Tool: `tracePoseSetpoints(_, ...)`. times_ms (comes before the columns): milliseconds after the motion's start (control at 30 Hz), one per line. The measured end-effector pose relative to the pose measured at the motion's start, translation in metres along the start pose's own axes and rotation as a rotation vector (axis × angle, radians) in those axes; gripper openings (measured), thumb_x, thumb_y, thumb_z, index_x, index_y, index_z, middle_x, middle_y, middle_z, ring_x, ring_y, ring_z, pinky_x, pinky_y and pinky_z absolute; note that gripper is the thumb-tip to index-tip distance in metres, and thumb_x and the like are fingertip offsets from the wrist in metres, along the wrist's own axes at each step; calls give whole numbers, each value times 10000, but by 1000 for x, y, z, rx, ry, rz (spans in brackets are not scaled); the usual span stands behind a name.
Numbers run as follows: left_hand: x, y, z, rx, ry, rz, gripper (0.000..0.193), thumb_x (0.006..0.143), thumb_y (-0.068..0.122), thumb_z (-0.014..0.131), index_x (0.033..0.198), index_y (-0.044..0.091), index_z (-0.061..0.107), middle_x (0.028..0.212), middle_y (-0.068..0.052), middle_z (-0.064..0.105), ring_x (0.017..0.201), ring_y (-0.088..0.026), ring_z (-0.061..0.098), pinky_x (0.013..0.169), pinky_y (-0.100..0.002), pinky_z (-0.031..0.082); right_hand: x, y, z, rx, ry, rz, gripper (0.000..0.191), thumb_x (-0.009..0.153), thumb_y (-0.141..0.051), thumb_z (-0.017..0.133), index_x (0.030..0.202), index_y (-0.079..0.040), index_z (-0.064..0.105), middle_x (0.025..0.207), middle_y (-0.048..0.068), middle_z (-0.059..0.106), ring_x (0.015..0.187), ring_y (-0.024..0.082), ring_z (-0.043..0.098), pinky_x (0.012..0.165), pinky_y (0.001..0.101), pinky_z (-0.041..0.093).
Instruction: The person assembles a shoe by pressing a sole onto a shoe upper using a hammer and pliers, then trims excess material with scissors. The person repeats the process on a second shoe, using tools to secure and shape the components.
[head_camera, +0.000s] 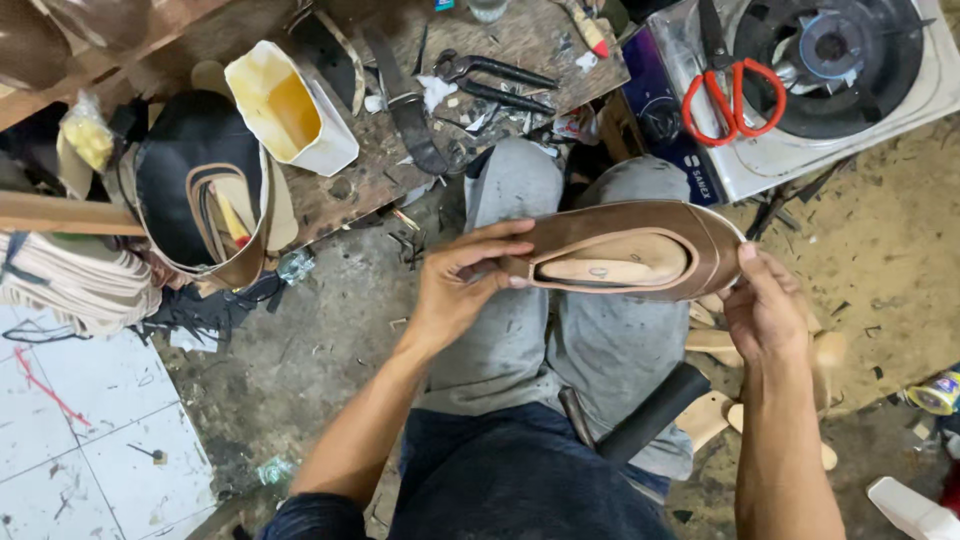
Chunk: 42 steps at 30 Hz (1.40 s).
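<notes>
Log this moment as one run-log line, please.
left hand: grips heel end of brown shoe upper | right hand: holds toe end | wooden last inside | over lap

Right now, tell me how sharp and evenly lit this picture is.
Head view: sharp at centre, the brown shoe crisp between left hand and right hand; light soft and even; the corners bend with wide-angle distortion; the red scissors show clearly, no glare.

The person's left hand (465, 285) pinches the heel end of a brown leather shoe upper (640, 238) stretched over a wooden last (615, 262), while the right hand (765, 305) cups its toe. Red-handled scissors (735, 95) lie on a gas stove (830, 70), and black pincers (495, 80) rest on the wooden bench (350, 180) beside a cut white container (290, 110).
</notes>
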<state>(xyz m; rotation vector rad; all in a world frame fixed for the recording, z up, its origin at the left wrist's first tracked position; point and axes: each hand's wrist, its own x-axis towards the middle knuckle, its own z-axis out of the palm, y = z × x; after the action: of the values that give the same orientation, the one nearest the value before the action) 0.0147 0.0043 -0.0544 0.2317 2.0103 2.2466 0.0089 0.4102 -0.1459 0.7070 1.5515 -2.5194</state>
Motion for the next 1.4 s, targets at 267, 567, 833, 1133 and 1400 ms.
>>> tracePoseSetpoints(267, -8, 5, 4, 62, -18, 109, 447, 818, -105, 744, 1230, 67, 737, 1437, -93, 649, 1350, -223, 622, 1095, -351, 569, -11, -9, 14, 24, -9, -106, 154, 1099, -113, 676, 968, -35, 662, 1050, 108, 739, 942, 197, 709, 938, 399, 594)
tracePoseSetpoints(567, -8, 2, 2, -99, -19, 33, 403, 869, -96, 734, 1245, 51, 730, 1483, -114, 612, 1333, -205, 620, 1016, -329, 602, -2, -18, 6, -184, 13, -74, 139, 1076, -145, 732, 1014, -60, 641, 892, 30, 649, 744, 147, 586, 704, 327, 491)
tracePoseSetpoints(833, -12, -18, -1, -370, 7, 62, 404, 875, -120, 749, 1239, 55, 740, 1491, -156, 602, 1240, -189, 665, 1003, -326, 611, -2, -21, 10, -258, -47, -33, 125, 1070, -149, 696, 1074, -27, 670, 958, 55, 702, 780, 128, 617, 723, 274, 502)
tracePoseSetpoints(1133, -12, -10, 1, -205, -15, 83, 404, 862, -77, 786, 1236, 71, 746, 1447, -113, 644, 1281, -203, 651, 1040, -330, 602, 2, -21, 9, -243, -42, -24, 124, 1110, -135, 707, 1077, -20, 676, 934, 64, 677, 734, 138, 582, 694, 298, 464)
tracePoseSetpoints(1400, -7, 1, 4, 1, -19, 161, 430, 822, -12, 825, 1233, 85, 749, 1417, -101, 672, 1316, -242, 646, 1130, -373, 530, 6, -21, 8, -236, -75, -64, 120, 1075, -115, 667, 1018, -11, 643, 991, 109, 711, 850, 186, 695, 853, 391, 614)
